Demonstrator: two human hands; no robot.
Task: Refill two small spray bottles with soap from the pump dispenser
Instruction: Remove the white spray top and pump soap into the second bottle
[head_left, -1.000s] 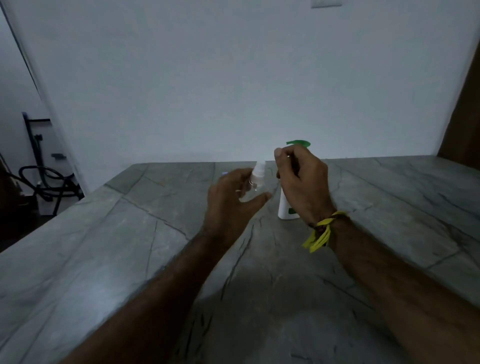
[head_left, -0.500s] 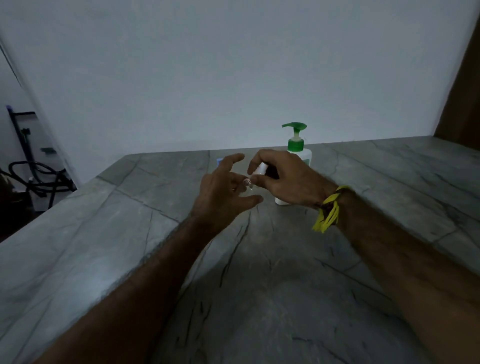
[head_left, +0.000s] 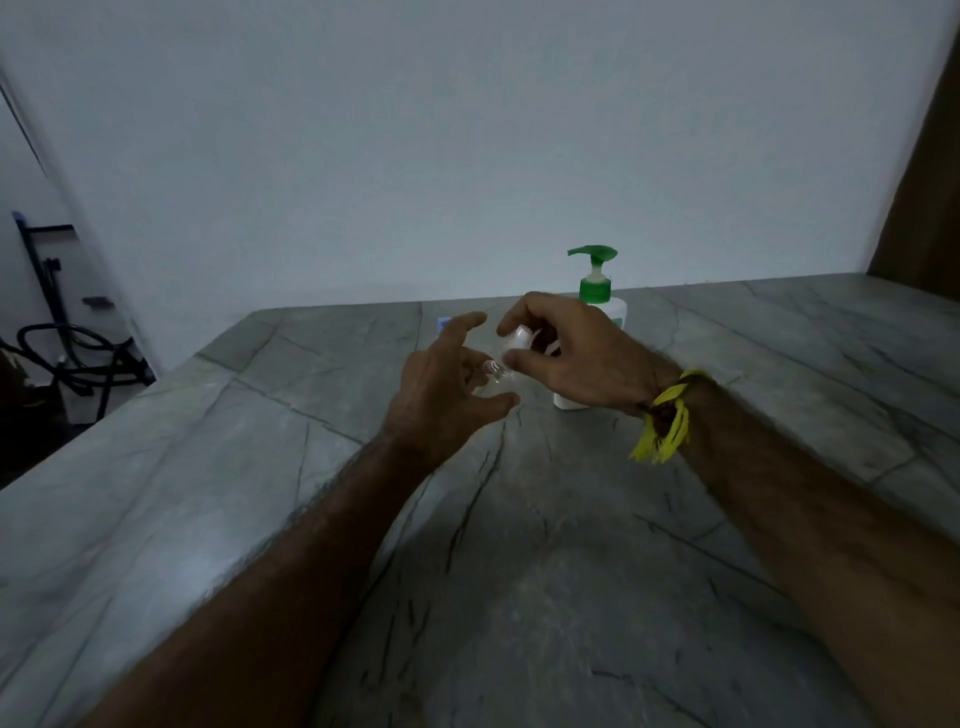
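A small clear spray bottle (head_left: 494, 371) sits in my left hand (head_left: 447, 395), held above the counter with the index finger stretched out and most of the body hidden by the fingers. My right hand (head_left: 576, 358) pinches the bottle's white spray cap (head_left: 519, 338) between thumb and fingers, right at the bottle's neck. The white pump dispenser (head_left: 597, 291) with its green pump head stands upright on the counter just behind my right hand, its lower part hidden. A small blue item (head_left: 444, 325) peeks out behind my left fingers; what it is cannot be told.
The grey stone counter (head_left: 519, 571) stretches around both forearms and ends at a white wall behind. Its left edge drops off toward dark hoses and a stand (head_left: 62, 353) on the floor. A yellow band (head_left: 665, 426) hangs on my right wrist.
My right hand has dropped from in front of the dispenser's pump head onto the small bottle's cap. The dispenser's pump head is now uncovered. My left hand has stayed put, its fingers spread wider.
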